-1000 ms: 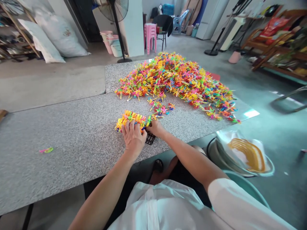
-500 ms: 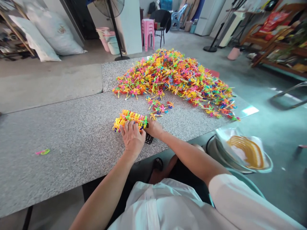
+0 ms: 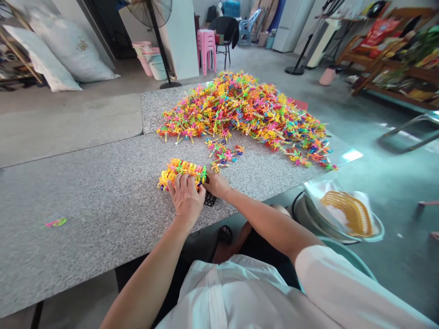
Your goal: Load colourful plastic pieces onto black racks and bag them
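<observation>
A tight bundle of small coloured plastic pieces, mostly yellow and orange, lies in rows on the speckled stone table in front of me. My left hand lies over its near side, fingers curled onto the pieces. At the bundle's right end is my right hand, its fingers bent inward and partly hidden. What they pinch there cannot be made out. Below the hands a black lattice piece shows near the table edge. A few loose plastic pieces lie just beyond my right hand.
A large heap of coloured plastic pieces covers the table's far part. One pink and green piece lies far left. Right of the table, a yellow basket sits in a tub on the floor. A stand fan stands behind.
The whole view has shifted slightly, with things sitting a little further left. Both hands stay at the bundle in nearly the same pose.
</observation>
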Motion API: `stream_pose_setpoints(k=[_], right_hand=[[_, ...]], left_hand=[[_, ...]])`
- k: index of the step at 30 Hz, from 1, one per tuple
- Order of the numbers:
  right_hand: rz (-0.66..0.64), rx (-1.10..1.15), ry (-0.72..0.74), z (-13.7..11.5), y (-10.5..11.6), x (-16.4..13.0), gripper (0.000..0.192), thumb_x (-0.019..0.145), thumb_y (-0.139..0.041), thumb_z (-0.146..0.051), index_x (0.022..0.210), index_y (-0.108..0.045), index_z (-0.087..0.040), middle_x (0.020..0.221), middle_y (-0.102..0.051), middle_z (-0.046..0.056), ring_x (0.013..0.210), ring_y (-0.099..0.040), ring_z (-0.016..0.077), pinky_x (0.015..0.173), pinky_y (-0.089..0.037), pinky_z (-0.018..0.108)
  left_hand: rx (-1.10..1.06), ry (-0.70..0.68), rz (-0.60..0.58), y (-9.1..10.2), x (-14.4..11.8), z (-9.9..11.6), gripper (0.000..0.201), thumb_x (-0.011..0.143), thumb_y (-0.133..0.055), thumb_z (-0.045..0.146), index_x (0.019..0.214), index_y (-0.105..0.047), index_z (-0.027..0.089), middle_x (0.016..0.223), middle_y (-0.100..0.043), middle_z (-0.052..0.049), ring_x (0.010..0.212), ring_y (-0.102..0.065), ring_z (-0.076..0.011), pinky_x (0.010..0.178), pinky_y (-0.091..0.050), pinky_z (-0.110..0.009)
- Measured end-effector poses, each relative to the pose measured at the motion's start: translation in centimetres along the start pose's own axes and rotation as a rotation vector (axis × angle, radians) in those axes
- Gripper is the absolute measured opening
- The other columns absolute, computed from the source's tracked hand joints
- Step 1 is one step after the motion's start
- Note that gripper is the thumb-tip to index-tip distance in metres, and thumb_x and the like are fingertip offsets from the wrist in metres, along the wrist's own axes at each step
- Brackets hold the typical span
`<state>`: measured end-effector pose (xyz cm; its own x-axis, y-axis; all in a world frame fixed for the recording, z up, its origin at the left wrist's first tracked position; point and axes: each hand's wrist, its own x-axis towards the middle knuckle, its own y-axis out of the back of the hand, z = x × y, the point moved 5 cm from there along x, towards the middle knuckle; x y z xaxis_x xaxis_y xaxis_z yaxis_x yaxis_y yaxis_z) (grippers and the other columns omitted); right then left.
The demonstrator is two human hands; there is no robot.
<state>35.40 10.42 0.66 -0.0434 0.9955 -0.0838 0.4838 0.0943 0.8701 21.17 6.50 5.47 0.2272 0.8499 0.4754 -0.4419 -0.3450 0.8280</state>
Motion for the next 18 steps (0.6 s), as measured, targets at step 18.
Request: stream_pose_setpoints(k=[18], right_hand=[[-0.1, 0.439, 0.087, 1.9, 0.0, 2.0, 0.011, 0.096, -0.065, -0.022, 0.086, -0.065, -0.017, 0.073, -0.069, -0.001, 0.061, -0.057, 0.0121, 0.062, -0.041, 0.023]], left_hand=[[-0.023, 0.023, -0.067, 0.3, 0.0, 0.0, 0.029, 0.097, -0.059, 0.029, 0.123, -0.069, 0.018, 0.145, -0.067, -0.02, 0.151, -0.047, -0.0399, 0.133, -0.019, -0.07]])
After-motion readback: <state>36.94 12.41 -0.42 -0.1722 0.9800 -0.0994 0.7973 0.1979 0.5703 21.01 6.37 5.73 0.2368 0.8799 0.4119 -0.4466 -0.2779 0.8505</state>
